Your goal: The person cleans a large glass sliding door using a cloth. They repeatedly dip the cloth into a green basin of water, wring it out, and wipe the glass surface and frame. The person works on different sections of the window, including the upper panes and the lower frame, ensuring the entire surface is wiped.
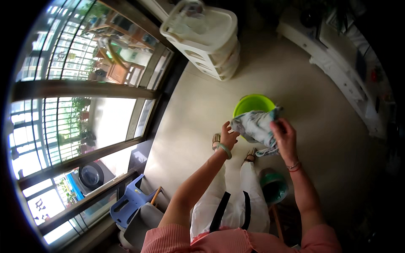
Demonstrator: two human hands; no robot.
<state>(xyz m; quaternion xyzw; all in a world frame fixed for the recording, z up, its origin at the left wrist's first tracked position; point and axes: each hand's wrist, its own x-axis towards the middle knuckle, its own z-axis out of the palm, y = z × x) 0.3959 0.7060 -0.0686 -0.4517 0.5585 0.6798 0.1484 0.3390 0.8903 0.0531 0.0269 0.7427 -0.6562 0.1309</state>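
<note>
A: Head view, item one?

B: Cloth [258, 126], pale with grey-blue pattern, bunched. Both hands are holding it up at waist height, directly above a green bucket [253, 104] that is standing on the floor [198, 105].

A: Hands?

B: Right hand [283, 135] is clamped on the cloth's right edge, fingers curled over the fabric. Left hand [229, 135] is pinching the left edge, thumb up; a green bangle is sitting on that wrist. Neither hand is touching the bucket.

A: How far along?

B: Judging from the pose, the cloth is out of the bucket and being gathered or wrung between the hands; it is not spread, hung or laid down anywhere yet. Whether it is dripping, I cannot tell; the bucket's contents are hidden behind the cloth.

A: Surroundings?

B: White tiered rack [206, 38] is standing against the wall beyond the bucket. Blue stool [128, 202] is sitting by the window [80, 122], lower left. Round green-rimmed object [273, 185] is resting near the right leg. White cabinet [337, 63] is running along the right.
</note>
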